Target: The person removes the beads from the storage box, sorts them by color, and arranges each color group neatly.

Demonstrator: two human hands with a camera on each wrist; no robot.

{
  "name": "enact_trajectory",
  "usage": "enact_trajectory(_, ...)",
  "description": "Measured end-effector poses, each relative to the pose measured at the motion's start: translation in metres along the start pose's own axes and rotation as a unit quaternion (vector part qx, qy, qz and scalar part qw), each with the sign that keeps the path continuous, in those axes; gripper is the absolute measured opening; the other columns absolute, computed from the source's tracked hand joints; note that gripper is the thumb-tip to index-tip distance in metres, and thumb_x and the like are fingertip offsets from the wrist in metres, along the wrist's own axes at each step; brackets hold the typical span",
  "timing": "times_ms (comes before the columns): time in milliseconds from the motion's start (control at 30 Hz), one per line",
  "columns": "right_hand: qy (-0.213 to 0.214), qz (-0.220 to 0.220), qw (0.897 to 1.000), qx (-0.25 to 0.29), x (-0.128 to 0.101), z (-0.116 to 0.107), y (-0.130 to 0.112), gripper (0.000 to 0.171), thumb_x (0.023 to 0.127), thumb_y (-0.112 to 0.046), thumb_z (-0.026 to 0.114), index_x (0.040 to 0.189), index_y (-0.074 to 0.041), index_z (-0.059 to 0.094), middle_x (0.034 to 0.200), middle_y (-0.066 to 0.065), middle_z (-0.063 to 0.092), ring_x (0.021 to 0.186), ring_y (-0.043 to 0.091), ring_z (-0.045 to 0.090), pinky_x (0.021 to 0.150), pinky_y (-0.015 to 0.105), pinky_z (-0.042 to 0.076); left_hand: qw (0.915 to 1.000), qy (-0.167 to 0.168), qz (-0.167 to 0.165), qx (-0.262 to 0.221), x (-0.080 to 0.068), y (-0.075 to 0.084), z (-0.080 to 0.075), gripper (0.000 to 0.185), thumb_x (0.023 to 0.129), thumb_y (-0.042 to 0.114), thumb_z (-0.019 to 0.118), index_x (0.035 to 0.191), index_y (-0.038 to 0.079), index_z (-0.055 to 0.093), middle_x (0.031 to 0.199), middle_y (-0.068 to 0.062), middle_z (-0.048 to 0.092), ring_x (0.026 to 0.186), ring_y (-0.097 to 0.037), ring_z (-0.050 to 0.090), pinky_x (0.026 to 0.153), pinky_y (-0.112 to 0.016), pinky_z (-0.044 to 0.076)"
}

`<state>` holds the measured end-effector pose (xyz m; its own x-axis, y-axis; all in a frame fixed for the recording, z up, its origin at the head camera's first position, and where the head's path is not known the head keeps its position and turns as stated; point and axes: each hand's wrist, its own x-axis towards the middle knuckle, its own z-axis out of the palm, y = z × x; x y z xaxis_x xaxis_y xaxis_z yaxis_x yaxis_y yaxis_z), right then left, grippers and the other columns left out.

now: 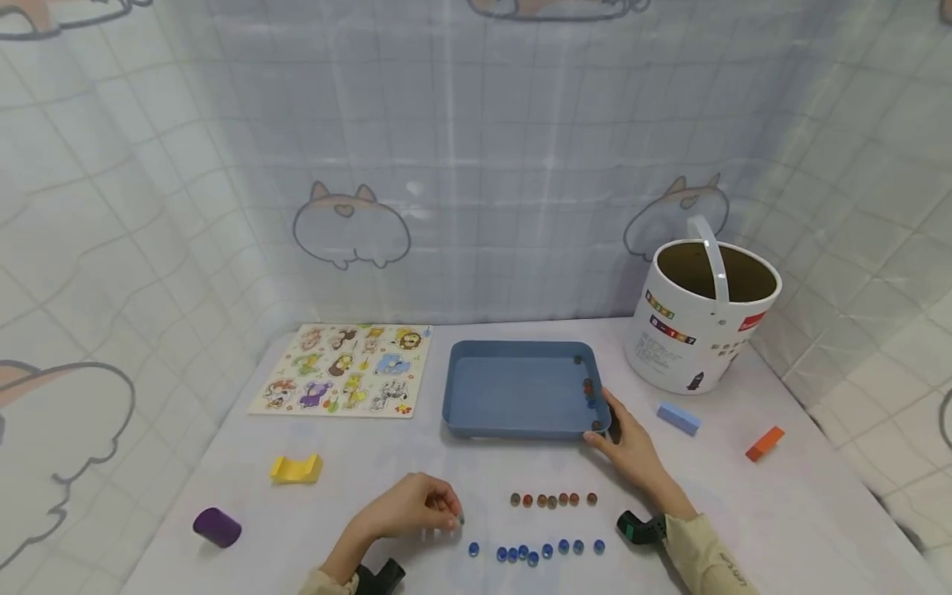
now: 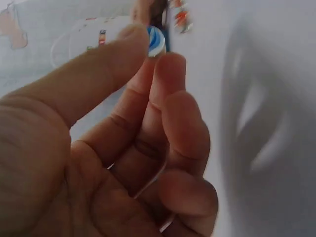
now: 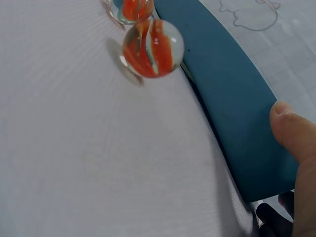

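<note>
Between the thumb and fingertips of my left hand (image 1: 416, 506) is a blue-and-white swirled glass marble (image 2: 157, 42), pinched just above the table. My right hand (image 1: 632, 445) grips the near right corner of a shallow blue tray (image 1: 513, 392), its thumb (image 3: 286, 121) over the rim. Several dark and reddish marbles (image 1: 588, 387) lie along the tray's right side. In front of the tray, a row of orange-swirled marbles (image 1: 552, 502) rests on the table. Nearer to me runs a loose row of blue marbles (image 1: 547, 551), its left end close to my left hand.
An animal puzzle board (image 1: 349, 372) lies back left. A yellow curved block (image 1: 297, 469) and a purple cylinder (image 1: 217, 527) are at left. On the right stands a white bucket (image 1: 692, 330) with a handle, near a light blue block (image 1: 678, 418) and an orange block (image 1: 764, 444).
</note>
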<state>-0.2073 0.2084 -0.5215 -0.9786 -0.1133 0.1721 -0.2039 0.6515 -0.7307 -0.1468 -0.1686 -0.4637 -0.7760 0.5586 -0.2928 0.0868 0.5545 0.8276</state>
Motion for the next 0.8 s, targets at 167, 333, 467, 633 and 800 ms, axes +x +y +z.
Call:
enact_trajectory(167, 0.002, -0.003, 1.0, 0.006, 0.001, -0.001, 0.001, 0.087, 0.088, -0.04, 0.069, 0.154, -0.009, 0.023, 0.154, 0.026, 0.03, 0.139, 0.048, 0.033, 0.111, 0.061, 0.028, 0.9991, 0.024, -0.025, 0.025, -0.013, -0.004, 0.015, 0.008, 0.08, 0.012, 0.078, 0.08, 0.012, 0.07, 0.069, 0.006, 0.061, 0.06, -0.006, 0.049, 0.054, -0.019, 0.039)
enact_trajectory(333, 0.005, -0.001, 1.0, 0.002, 0.0, 0.0, -0.002, 0.087, 0.087, -0.041, 0.07, 0.154, -0.011, 0.024, 0.154, 0.025, 0.032, 0.138, 0.048, 0.034, 0.109, 0.062, 0.03, 0.997, 0.057, -0.021, 0.048, -0.013, -0.006, 0.028, 0.011, 0.076, 0.015, 0.08, 0.077, 0.015, 0.069, 0.064, 0.01, 0.057, 0.057, -0.003, 0.047, 0.054, -0.018, 0.038)
enact_trajectory(467, -0.002, 0.008, 1.0, -0.004, 0.001, -0.001, -0.003, 0.088, 0.087, -0.042, 0.069, 0.155, -0.011, 0.023, 0.154, 0.025, 0.031, 0.139, 0.047, 0.033, 0.11, 0.06, 0.029, 0.9961, 0.066, -0.012, 0.056, -0.011, -0.003, 0.034, 0.012, 0.074, 0.016, 0.082, 0.076, 0.017, 0.07, 0.062, 0.012, 0.055, 0.055, -0.001, 0.046, 0.054, -0.018, 0.037)
enact_trajectory(633, -0.012, 0.016, 1.0, 0.008, 0.001, -0.002, -0.003, 0.089, 0.088, -0.042, 0.069, 0.155, -0.009, 0.021, 0.155, 0.026, 0.03, 0.141, 0.046, 0.031, 0.113, 0.059, 0.027, 0.9952, 0.072, -0.016, 0.065, -0.01, 0.0, 0.038, 0.014, 0.073, 0.019, 0.083, 0.076, 0.019, 0.069, 0.061, 0.012, 0.053, 0.055, -0.002, 0.044, 0.055, -0.019, 0.035)
enact_trajectory(800, -0.011, 0.014, 1.0, 0.016, 0.0, -0.002, -0.002, 0.088, 0.087, -0.041, 0.07, 0.155, -0.01, 0.022, 0.154, 0.026, 0.031, 0.14, 0.046, 0.032, 0.112, 0.059, 0.028, 0.9922, 0.081, -0.018, 0.093, -0.009, 0.001, 0.043, 0.016, 0.073, 0.024, 0.083, 0.076, 0.021, 0.068, 0.059, 0.014, 0.051, 0.053, -0.001, 0.043, 0.054, -0.019, 0.034)
